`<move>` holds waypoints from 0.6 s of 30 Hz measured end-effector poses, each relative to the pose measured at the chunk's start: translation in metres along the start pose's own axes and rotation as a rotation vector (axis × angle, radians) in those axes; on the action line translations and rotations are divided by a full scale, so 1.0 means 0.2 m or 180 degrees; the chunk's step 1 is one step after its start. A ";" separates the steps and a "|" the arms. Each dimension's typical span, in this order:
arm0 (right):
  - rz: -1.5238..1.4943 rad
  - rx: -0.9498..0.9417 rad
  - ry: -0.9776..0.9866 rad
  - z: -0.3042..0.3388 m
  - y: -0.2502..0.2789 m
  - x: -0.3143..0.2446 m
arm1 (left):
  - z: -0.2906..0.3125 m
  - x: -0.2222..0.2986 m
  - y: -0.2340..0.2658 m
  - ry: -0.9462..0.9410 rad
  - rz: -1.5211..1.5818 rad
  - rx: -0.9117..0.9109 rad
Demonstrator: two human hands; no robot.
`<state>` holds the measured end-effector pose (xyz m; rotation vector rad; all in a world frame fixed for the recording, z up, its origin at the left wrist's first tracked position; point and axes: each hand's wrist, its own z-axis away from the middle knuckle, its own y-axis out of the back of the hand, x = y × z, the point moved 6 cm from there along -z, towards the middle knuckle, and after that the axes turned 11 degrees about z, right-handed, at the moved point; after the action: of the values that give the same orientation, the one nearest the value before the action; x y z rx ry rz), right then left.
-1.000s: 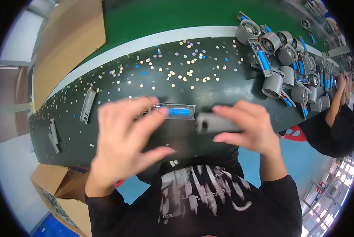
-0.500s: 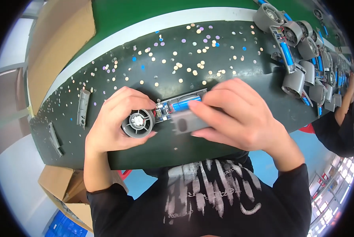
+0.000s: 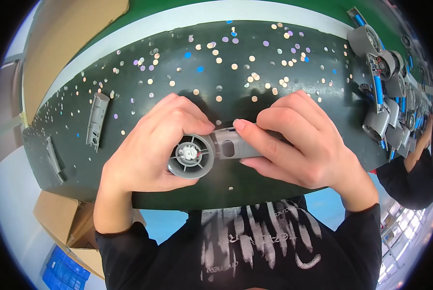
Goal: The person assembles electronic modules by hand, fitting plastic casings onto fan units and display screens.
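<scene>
My left hand (image 3: pixel 151 145) is closed round the round grey fan head (image 3: pixel 191 153) of a handheld fan, whose spokes and pale motor hub face up. My right hand (image 3: pixel 301 142) grips a grey handle cover (image 3: pixel 229 148) with an oval opening. The cover lies over the handle beside the fan head. Under it, the circuit board and blue battery are now mostly hidden, as is the far end of the handle behind my right fingers. Whether the cover is fully seated I cannot tell.
Two grey shell pieces, one larger (image 3: pixel 97 121) and one slim (image 3: pixel 54 159), lie on the dark table (image 3: pixel 144 113) at the left. Small round discs are scattered beyond my hands. Fan units (image 3: pixel 366 41) with blue batteries pile up at the right, near another person's sleeve (image 3: pixel 410 179). A cardboard box (image 3: pixel 57 212) stands lower left.
My right hand has brought the cover from the handle's near side onto it, hiding the board and battery. The fan head sits farther right in the picture, still in my left hand.
</scene>
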<state>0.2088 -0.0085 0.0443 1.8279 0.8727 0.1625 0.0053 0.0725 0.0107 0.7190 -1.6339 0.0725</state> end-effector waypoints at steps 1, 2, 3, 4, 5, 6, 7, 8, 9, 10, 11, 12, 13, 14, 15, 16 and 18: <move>-0.0045 -0.0042 -0.0012 0.00 0.00 0.00 | 0.00 0.00 0.00 -0.0007 0.0001 0.0009; -0.0091 -0.0081 -0.0023 0.00 -0.01 0.00 | 0.00 0.00 0.00 -0.0014 -0.0002 0.0017; -0.0096 -0.0087 -0.0025 -0.01 -0.01 0.00 | 0.00 0.00 0.00 -0.0009 0.0005 0.0019; -0.0115 -0.0189 0.0024 -0.02 -0.01 -0.01 | 0.00 0.00 0.00 0.0002 -0.0012 0.0031; -0.0136 -0.0286 0.0067 -0.03 -0.02 -0.01 | 0.00 0.00 0.00 0.0016 -0.0028 0.0037; -0.0141 -0.0284 0.0056 -0.03 -0.03 0.00 | 0.00 0.00 -0.01 0.0022 -0.0024 0.0027; -0.0182 -0.0272 0.0094 -0.03 -0.04 0.00 | 0.01 0.00 -0.01 0.0029 -0.0021 0.0039; -0.0218 -0.0254 0.0133 -0.03 -0.04 0.01 | 0.00 0.00 -0.01 0.0030 -0.0021 0.0049; -0.0219 -0.0245 0.0121 -0.03 -0.04 0.02 | 0.00 0.00 -0.01 0.0032 -0.0022 0.0034; -0.0241 -0.0212 0.0130 -0.03 -0.04 0.02 | -0.01 0.01 0.00 0.0027 -0.0033 0.0031; -0.0261 -0.0178 0.0137 -0.02 -0.04 0.02 | -0.01 0.01 0.00 0.0021 -0.0044 0.0026; -0.0262 -0.0169 0.0124 -0.02 -0.04 0.02 | -0.01 0.01 0.00 0.0023 -0.0044 0.0010; -0.0241 -0.0166 0.0142 -0.02 -0.04 0.02 | 0.00 0.01 0.00 0.0032 -0.0052 0.0053; -0.0216 -0.0165 0.0158 -0.01 -0.05 0.01 | 0.00 0.01 0.00 0.0039 -0.0057 0.0094; -0.0215 -0.0159 0.0143 -0.01 -0.05 0.02 | 0.00 0.01 -0.01 0.0039 -0.0054 0.0078; -0.0229 -0.0100 0.0126 0.00 -0.05 0.02 | 0.00 0.01 -0.01 0.0038 -0.0031 0.0092; -0.0260 -0.0025 0.0108 0.01 -0.06 0.02 | 0.00 0.01 -0.01 0.0054 -0.0021 0.0098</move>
<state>0.2069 -0.0053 0.0329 1.7835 0.9675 0.1454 0.0062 0.0704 0.0122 0.7453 -1.6172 0.0989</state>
